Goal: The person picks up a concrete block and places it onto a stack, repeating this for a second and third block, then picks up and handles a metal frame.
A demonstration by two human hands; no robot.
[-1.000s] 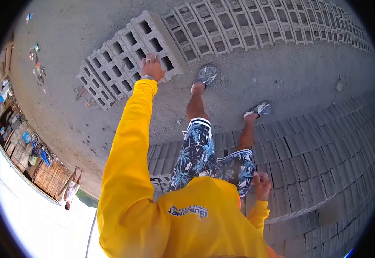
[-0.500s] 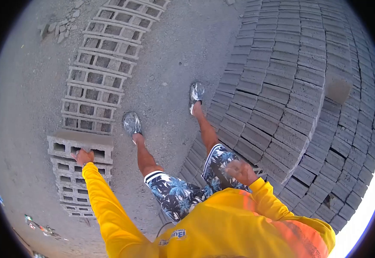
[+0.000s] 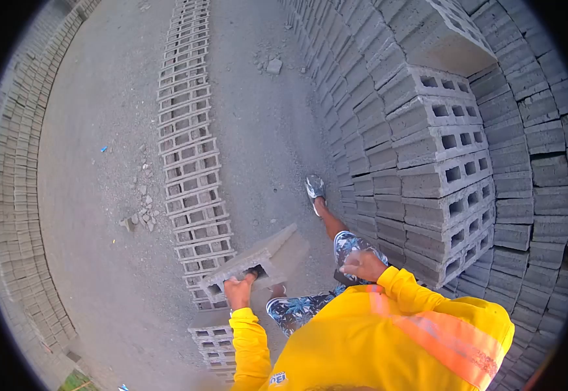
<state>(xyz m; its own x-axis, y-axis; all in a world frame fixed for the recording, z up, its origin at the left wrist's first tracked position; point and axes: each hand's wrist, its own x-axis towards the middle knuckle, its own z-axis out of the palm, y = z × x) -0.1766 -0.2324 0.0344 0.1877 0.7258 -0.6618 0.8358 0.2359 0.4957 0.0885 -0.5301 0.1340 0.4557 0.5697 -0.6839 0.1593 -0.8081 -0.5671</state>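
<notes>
A grey hollow concrete block [image 3: 274,255] hangs tilted in front of my left leg. My left hand [image 3: 239,290] grips it, with fingers in one of its holes. Just below lies a row of blocks [image 3: 211,320] with their holes showing. My right hand [image 3: 364,266] is near my right thigh, away from any block, its fingers curled; whether it holds something small is unclear.
A long row of blocks [image 3: 189,140] runs forward along the ground. High stacked blocks [image 3: 421,176] stand close on my right. Another block wall [image 3: 13,215] curves along the far left. Rubble [image 3: 144,212] lies left of the row.
My left hand has lifted the block off the row and moved it right, toward my legs. The view has turned, showing more of the right stack. My right hand remains near my thigh.
</notes>
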